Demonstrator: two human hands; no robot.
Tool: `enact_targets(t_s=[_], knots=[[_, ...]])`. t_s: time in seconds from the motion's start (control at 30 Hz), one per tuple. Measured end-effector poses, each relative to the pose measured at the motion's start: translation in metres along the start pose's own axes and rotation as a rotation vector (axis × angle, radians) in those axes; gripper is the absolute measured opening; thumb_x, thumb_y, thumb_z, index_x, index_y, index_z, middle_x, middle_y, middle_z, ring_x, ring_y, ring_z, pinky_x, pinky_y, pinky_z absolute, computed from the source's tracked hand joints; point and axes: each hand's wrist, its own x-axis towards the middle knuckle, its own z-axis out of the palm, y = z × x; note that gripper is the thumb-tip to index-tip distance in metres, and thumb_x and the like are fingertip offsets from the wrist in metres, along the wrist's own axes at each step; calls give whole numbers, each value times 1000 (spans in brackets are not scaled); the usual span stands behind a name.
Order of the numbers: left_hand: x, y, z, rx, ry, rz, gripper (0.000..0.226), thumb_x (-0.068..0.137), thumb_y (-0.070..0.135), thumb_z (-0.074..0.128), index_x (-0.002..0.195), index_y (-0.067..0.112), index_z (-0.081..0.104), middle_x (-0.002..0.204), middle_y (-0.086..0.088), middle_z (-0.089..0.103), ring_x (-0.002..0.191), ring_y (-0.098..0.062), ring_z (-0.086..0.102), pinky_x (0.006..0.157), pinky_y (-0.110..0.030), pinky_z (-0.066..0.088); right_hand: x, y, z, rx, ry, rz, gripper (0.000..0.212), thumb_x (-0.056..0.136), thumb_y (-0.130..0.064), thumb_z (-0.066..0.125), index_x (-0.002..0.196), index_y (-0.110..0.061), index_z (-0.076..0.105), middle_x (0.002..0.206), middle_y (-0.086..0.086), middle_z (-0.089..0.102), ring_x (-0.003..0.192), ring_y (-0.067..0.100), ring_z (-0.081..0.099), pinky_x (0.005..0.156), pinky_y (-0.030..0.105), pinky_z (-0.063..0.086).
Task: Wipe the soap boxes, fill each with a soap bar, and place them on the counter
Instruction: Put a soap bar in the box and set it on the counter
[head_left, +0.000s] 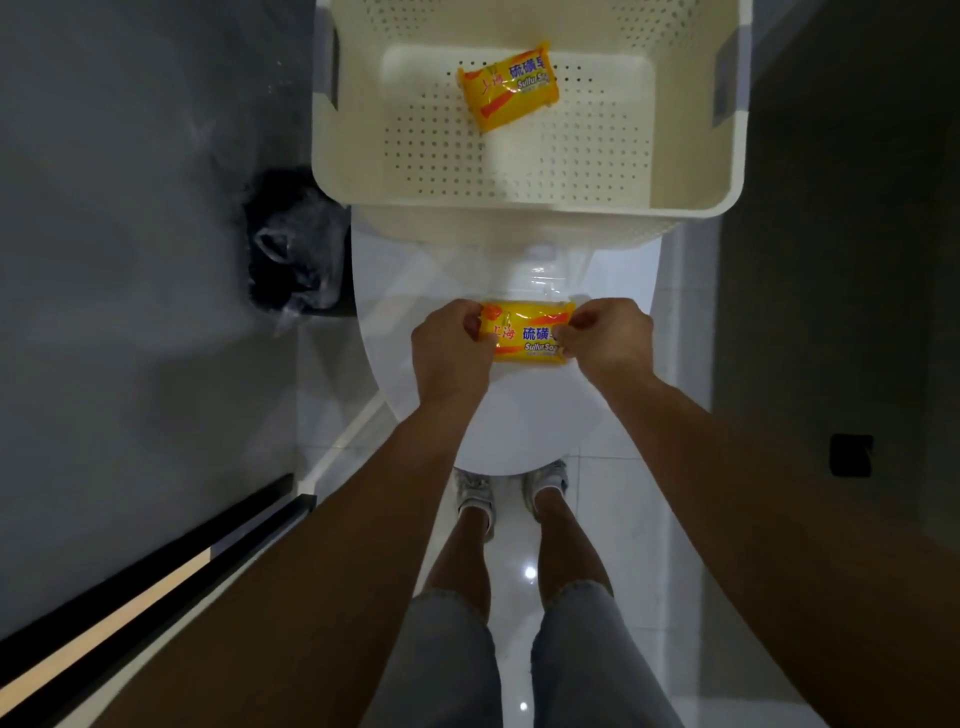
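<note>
yellow wrapped soap bar (527, 332): held above closed toilet lid (524, 415), near side of basket (691, 197)
left hand (451, 347): pinches wrapper end
right hand (609, 339): pinches opposite end
step: unwrapping, judged
next: tear wrapper; second bar (508, 89) waits in basket

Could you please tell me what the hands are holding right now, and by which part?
Both hands, left and right, pinch one wrapped yellow soap bar by its two short ends.

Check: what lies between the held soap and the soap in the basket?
In the head view, between the held soap and the basket soap: bare white toilet lid, then the basket's near wall and perforated floor.
</note>
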Motion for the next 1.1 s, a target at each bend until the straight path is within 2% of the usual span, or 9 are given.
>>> enact_targets(t_s=[0.13,0.2,0.33,0.43,0.53,0.7,0.77,0.9,1.1], knots=[[7,1,4,82,1,12,19,85,10,67,103,12,72,98,-5,72,91,-18,65,80,-26,49,7,-3,2,-79,-15,-24,13,87,-21,75,98,-14,77,95,9,74,90,23,69,83,33,56],[8,1,7,119,1,29,19,85,11,68,104,10,70,100,-7,69,94,-21,63,81,-29,50,9,-2,3,-116,-23,-27,18,87,-20,75,103,-11,76,97,10,74,90,24,70,85,35,57],[12,1,10,168,-33,31,20,86,13,71,105,10,65,103,-7,64,96,-22,62,85,-40,54,11,-4,5,-200,-4,-33,14,86,-20,73,95,-10,73,93,11,72,87,28,69,81,39,59],[14,2,11,180,-42,34,19,86,14,73,103,12,64,103,-7,63,95,-22,61,85,-41,54,9,-3,6,-234,29,-65,10,85,-20,72,92,-13,72,89,7,70,82,26,67,75,36,58],[15,2,11,188,-47,49,18,87,17,72,103,13,65,104,-6,63,96,-21,61,85,-41,54,7,0,6,-199,47,-97,9,86,-20,73,93,-15,73,90,6,71,83,25,67,76,37,58],[12,-3,10,245,-26,21,21,89,26,68,109,20,66,109,-2,61,100,-20,60,86,-41,53,8,-1,5,-237,4,-21,13,84,-21,72,93,-13,75,88,7,71,79,23,67,66,29,51],[11,-3,11,255,-26,20,20,90,23,66,109,19,67,109,-3,61,101,-21,60,87,-41,52,8,-1,6,-232,-16,-8,12,85,-19,70,94,-13,76,89,7,71,78,23,67,64,28,49],[10,2,13,129,-23,8,21,89,13,67,110,15,69,109,-5,65,101,-20,61,89,-36,52,3,2,5,-188,-8,-46,13,86,-16,68,92,-19,79,88,4,73,78,21,67,62,25,44],[11,-1,11,54,-21,4,25,86,3,65,108,14,71,106,-5,66,98,-19,62,88,-38,53,0,8,6,-78,73,-173,17,84,-9,62,79,-17,76,77,2,73,75,21,67,61,29,50]])
